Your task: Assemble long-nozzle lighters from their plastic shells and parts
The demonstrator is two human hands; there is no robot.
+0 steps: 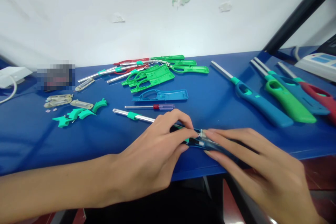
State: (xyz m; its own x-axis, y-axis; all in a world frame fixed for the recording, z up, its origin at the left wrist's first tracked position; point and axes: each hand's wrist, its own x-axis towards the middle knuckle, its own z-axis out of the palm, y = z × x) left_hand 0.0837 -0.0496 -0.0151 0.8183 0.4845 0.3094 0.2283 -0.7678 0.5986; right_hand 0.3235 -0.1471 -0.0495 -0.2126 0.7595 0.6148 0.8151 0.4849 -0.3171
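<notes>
Both hands are on a blue lighter casing (195,141) with its inside facing up, near the table's front edge. My left hand (154,143) pinches the casing's middle, thumb below and fingertips over small parts inside. My right hand (259,157) grips the casing's right part between thumb and fingers. A metal tube (143,117) with a green collar (132,115) runs out to the left from under my left hand. Behind it lie a screwdriver (162,106) with a clear purple handle and a separate blue casing half (172,95). The casing's right end is partly hidden.
Green casing halves (157,75) and metal tubes (123,76) lie at the back. Green triggers (76,113) and clear fuel tanks (59,100) are on the left. Several lighters (262,103) lie on the right of the blue table (110,154). A white device (319,63) stands back right.
</notes>
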